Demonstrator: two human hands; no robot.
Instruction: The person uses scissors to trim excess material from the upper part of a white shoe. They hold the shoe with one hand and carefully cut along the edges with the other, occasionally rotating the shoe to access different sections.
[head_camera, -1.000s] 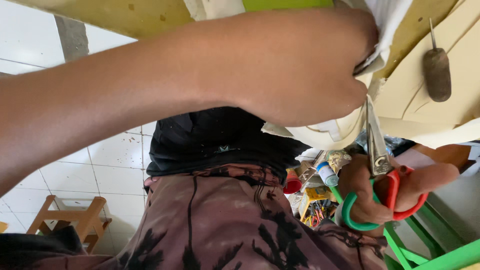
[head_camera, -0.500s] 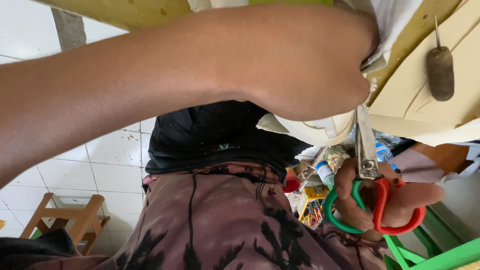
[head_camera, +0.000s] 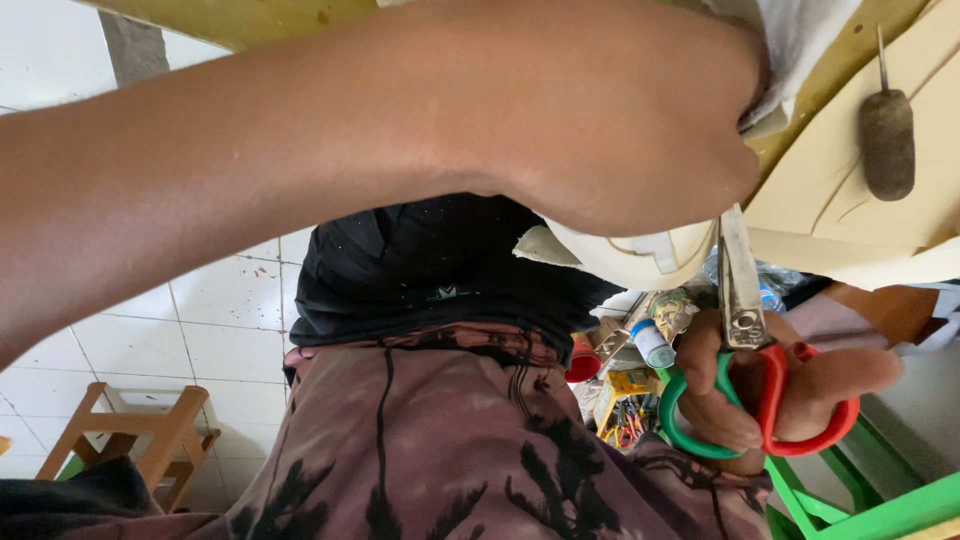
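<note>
In the head view, the left hand (head_camera: 610, 110) is seen close to the camera, filling the upper middle of the frame, with its forearm running off the left edge. Its fingers are clenched on a piece of white fabric (head_camera: 800, 45) at the top right, next to a cream-coloured moulded piece (head_camera: 640, 255) whose edge shows directly under the fist. The fingertips themselves are hidden behind the back of the hand, so exactly how the fabric is pinched cannot be told.

The right hand (head_camera: 770, 395) is found lower right. Its fingers are threaded through the loops of a pair of scissors (head_camera: 745, 340), one loop green and one red, and are curled tightly around them. The metal blades point upward and appear closed together; their tips are lost against the underside of the cream piece, just below the left hand.

A dark oval tool with a thin metal shank (head_camera: 886, 140) is seen lying on a pale yellow board (head_camera: 830, 195) at the upper right. A green frame (head_camera: 850, 510) is cut off at the lower right corner. A small wooden stool (head_camera: 135, 440) stands on the white tiled floor (head_camera: 220, 320) at the lower left. Clutter behind the right hand is too small to be made out.
</note>
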